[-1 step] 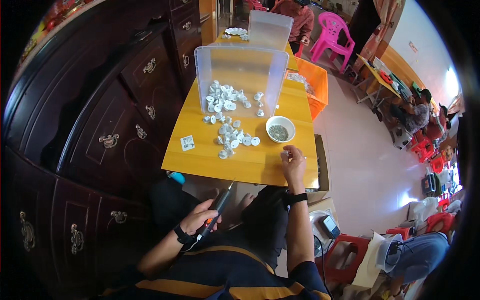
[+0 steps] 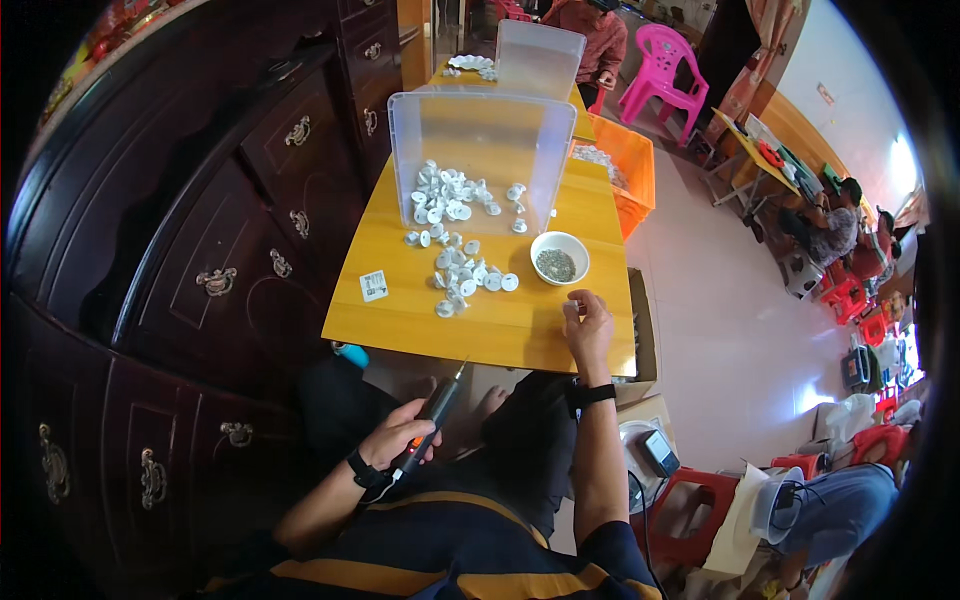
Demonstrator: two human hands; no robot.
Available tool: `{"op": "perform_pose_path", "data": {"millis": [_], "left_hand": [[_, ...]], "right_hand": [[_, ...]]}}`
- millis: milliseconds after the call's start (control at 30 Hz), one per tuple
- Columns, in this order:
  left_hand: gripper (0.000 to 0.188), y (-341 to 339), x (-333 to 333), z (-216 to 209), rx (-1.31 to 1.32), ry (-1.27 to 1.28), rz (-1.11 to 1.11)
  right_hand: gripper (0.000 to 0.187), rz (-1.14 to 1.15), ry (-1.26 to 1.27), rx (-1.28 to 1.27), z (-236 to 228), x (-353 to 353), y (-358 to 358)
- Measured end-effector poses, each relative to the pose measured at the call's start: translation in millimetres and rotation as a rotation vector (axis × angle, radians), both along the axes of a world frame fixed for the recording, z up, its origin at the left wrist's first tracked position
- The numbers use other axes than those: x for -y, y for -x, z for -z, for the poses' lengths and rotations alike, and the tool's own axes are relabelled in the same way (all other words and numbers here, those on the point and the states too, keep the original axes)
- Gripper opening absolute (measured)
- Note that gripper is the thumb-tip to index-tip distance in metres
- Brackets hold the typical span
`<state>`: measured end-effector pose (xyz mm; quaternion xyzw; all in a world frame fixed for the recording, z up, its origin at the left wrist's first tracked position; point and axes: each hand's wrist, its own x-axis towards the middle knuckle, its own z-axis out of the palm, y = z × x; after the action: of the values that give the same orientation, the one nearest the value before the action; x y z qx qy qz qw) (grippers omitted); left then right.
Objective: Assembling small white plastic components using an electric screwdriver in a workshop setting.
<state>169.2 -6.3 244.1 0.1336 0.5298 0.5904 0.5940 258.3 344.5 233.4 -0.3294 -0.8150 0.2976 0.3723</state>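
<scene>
My left hand [image 2: 402, 434] is wrapped round a dark electric screwdriver [image 2: 431, 413] with an orange switch and a thin bit pointing up past the table's front edge. A white cable leaves its lower end. Over the table's right front part, my right hand [image 2: 590, 328] has its fingers pinched together; what they hold is too small to make out. Just beyond it stands a white bowl [image 2: 541, 265] of small metal screws. To its left lies a loose pile of white round plastic parts [image 2: 466, 272], and more such parts [image 2: 441, 190] sit in the clear plastic bin.
The clear bin [image 2: 480, 115] stands on its side on the yellow table [image 2: 400, 325], near a white label [image 2: 374, 286]. Dark wooden drawers [image 2: 240, 250] line the left. An orange crate [image 2: 640, 165] is beyond the right edge, a cardboard box [image 2: 648, 340] beside it. Other people sit farther off.
</scene>
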Motion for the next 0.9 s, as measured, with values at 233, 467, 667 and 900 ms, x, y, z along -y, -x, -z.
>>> {"op": "perform_pose_path", "data": {"millis": [233, 467, 667, 900], "left_hand": [[0.042, -1, 2, 1, -0.005, 0.002, 0.000], [0.037, -2, 4, 5, 0.045, 0.032, -0.015], [0.038, -5, -4, 2, -0.061, -0.009, 0.040], [0.043, -5, -6, 2, -0.017, 0.011, 0.048]], "right_hand": [[0.018, 0.097, -0.203, 0.123, -5, -4, -9], [0.013, -0.310, 0.700, -0.527, -88, 46, -32], [0.023, -1.377, 0.412, -0.701, -202, 125, -59], [0.046, -1.483, 0.614, -1.483, -228, 216, -38]]}}
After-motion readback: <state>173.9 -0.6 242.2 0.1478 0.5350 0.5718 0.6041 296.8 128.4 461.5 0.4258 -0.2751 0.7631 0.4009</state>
